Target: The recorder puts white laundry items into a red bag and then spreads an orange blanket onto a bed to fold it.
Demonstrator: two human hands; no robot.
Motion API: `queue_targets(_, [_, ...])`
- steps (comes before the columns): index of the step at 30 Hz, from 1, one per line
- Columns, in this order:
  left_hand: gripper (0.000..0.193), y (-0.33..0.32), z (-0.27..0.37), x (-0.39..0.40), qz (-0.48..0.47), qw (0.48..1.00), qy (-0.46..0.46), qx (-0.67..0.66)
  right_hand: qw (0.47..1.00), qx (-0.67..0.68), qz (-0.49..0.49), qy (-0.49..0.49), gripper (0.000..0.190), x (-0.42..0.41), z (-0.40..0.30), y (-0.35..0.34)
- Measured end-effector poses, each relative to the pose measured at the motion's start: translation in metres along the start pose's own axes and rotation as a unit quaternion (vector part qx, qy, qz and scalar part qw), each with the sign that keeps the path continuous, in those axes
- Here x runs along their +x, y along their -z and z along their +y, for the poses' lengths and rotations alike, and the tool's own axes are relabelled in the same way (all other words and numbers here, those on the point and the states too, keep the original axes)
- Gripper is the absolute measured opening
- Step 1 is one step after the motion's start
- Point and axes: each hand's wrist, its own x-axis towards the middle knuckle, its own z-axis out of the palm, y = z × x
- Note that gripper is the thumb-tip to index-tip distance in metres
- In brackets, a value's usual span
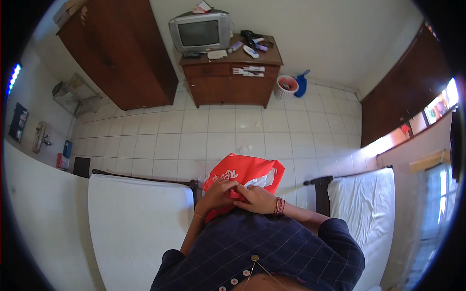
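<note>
A red bag (247, 165) with white lettering hangs in front of my body, its mouth partly spread on the right. Inside that opening shows some crumpled white material (264, 180), too bunched up to name. My left hand (218, 192) grips the bag's near edge. Close beside it, my right hand (258, 200) pinches the same red rim, and the fingertips of both hands nearly meet. The bag's lower part is hidden behind my hands and shirt.
Beds with white sheets stand left (142, 218) and right (364, 207). Ahead, a wooden cabinet (207, 87) carries a CRT television (198, 32), bottles and a hair dryer. A wardrobe (120, 54), a white wastebasket (282, 94) and a blue dustpan (300, 85) are nearby. White scraps (245, 149) lie on the tiles.
</note>
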Motion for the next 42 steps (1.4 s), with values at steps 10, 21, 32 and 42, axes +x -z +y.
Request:
queue_targets(10, [0.032, 0.082, -0.082, 0.073, 0.041, 0.989, 0.106, -0.090, 0.998, -0.016, -0.060, 0.032, 0.039, 0.151, 0.058, 0.046])
queue_targets(21, [0.017, 0.229, -0.225, 0.166, 0.024, 0.999, 0.023, -0.024, 0.999, -0.001, -0.029, -0.014, 0.034, 0.347, 0.095, 0.088])
queue_targets(32, [0.020, 0.343, -0.300, 0.171, 0.057, 0.995, 0.058, 0.056, 0.994, 0.046, -0.065, 0.076, 0.027, 0.504, 0.096, 0.101])
queue_targets(42, [0.023, 0.453, -0.458, 0.205, 0.186, 0.960, 0.143, 0.155, 0.982, 0.025, -0.112, 0.152, 0.025, 0.735, 0.148, 0.091])
